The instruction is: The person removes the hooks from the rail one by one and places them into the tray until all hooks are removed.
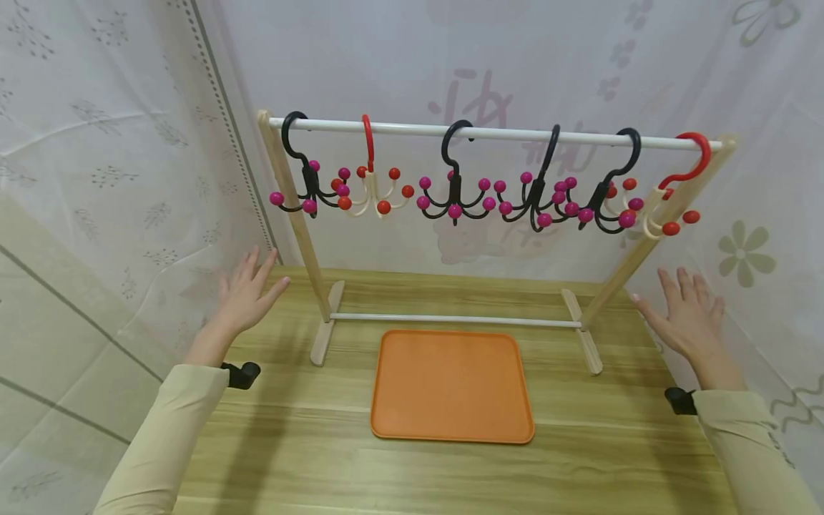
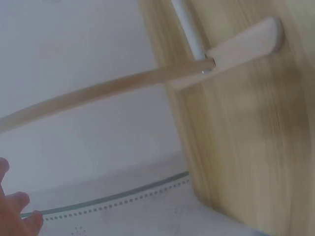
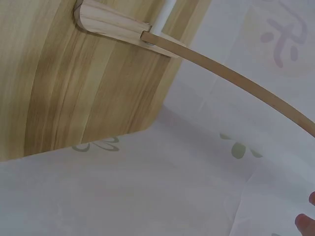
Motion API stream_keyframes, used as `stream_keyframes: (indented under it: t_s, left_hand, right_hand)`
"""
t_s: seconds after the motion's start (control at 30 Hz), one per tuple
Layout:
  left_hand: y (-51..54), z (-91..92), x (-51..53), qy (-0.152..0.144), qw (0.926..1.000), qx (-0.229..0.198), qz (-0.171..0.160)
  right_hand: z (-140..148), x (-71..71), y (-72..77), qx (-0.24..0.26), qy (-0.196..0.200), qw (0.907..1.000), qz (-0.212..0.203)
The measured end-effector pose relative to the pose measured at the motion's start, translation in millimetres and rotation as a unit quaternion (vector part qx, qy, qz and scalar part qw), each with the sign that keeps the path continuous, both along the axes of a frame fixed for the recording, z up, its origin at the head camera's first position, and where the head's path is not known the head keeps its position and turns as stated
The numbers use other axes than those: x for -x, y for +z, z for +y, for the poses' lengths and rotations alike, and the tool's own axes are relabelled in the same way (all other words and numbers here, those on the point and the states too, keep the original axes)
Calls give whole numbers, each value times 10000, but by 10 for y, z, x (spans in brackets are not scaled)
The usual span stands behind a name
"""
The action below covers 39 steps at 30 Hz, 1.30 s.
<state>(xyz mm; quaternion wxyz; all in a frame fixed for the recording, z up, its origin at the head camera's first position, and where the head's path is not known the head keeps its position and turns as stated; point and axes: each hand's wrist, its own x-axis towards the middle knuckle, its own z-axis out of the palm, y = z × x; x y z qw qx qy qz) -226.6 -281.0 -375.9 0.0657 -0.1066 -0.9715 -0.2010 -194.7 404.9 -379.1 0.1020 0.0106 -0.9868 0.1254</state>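
While both hands are apart from everything on the rack point(image 1: 305, 250), your left hand point(image 1: 247, 297) is loosely spread beside one end and your right hand point(image 1: 690, 315) likewise beside the other; neither grasps anything. Six clawed hangers hook over the upper bar point(image 1: 412, 130): four black ones, such as the black hanger point(image 1: 455, 189) third from left, and two red-hooked ones, second from left point(image 1: 370, 187) and at the far right point(image 1: 706, 154). An orange tray point(image 1: 452, 386) lies flat on the counter point(image 1: 322, 458), before the lower bar point(image 1: 457, 319). You seem to be between steps, whether starting or finished you cannot tell. Handling a hanger would call for reaching inward and up, pinching its stem and raising the hook clear, minding neighbouring arms that crowd together.
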Motion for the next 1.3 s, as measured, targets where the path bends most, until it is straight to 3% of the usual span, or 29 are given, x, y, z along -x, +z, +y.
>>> stream_keyframes:
  t_s: [0.2, 0.37, 0.47, 0.6, 0.83, 0.87, 0.93, 1.07, 1.1, 1.17, 1.3]
  left_hand:
    - [37, 26, 1, -348, 9936, -1065, -165]
    - [82, 52, 11, -430, 9748, -2145, -427]
    - [122, 101, -3, -340, 9551, -2863, -687]
    - [132, 165, 12, -94, 9313, -3539, -860]
    - [143, 247, 97, 268, 9224, -3793, -676]
    - [156, 259, 107, 306, 9214, -3814, -674]
    - [172, 280, 128, 371, 9189, -3870, -673]
    - [196, 322, 167, 423, 9156, -3948, -625]
    - [200, 333, 179, 436, 9161, -3939, -603]
    - [209, 356, 205, 432, 9169, -3925, -574]
    - [220, 394, 262, 465, 9177, -3905, -559]
  right_hand:
    - [12, 8, -12, 223, 119, 9992, 301]
    - [16, 44, -20, 1156, 332, 9897, 776]
    - [-7, 46, -2, 1804, 408, 9784, 928]
    - [-54, 22, 50, 2696, 152, 9596, 783]
    - [-96, -1, 162, 3976, -440, 9152, 481]
    - [-104, 0, 186, 4245, -463, 9028, 503]
    - [-123, -5, 226, 4941, -415, 8661, 632]
    - [-138, 1, 276, 6261, -165, 7731, 1004]
    - [-131, 5, 282, 6468, -123, 7550, 1071]
    - [-99, 35, 286, 6708, -109, 7320, 1191]
    - [176, 221, 137, 6994, -238, 7027, 1286]
